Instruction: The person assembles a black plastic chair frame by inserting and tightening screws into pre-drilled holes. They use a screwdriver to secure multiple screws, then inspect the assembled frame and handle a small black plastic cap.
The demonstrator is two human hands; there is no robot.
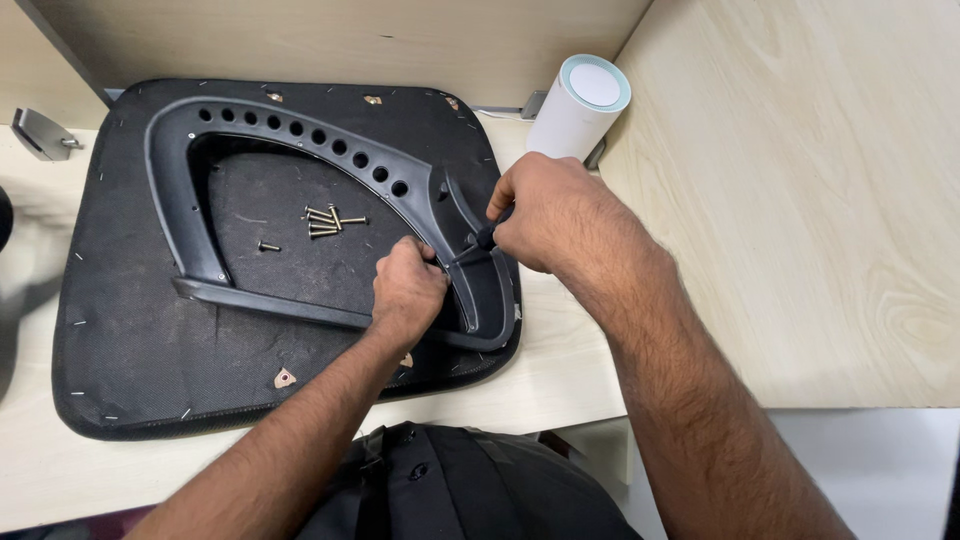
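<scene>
So there's an upside-down chair seat pad (130, 330) lying flat on the pale wood surface (560, 375), black fabric underside up, with a black plastic armrest frame (180, 200) laid on top of it; the frame's long axis runs roughly left to right, curved holed bar arching along the top, straight bar along the bottom, and it narrows to a point on the right where both hands are working. Right hand (560, 215) has its fingers clenched around a black-handled screwdriver (480, 240); the tool slants down and to the left, tip aimed at the frame's right end, just beside the left hand. Left hand (408, 290) is curled over the lower right part of the frame, fingers gripping it and pressing it against the pad; can't see the fingertips themselves. A small pile of loose screws (325, 222) sits on the pad inside the frame's opening, one stray screw (268, 246) a bit to the left of the pile. White cylinder with a pale teal rim (580, 105) stands upright behind the right hand, near the back corner.
</scene>
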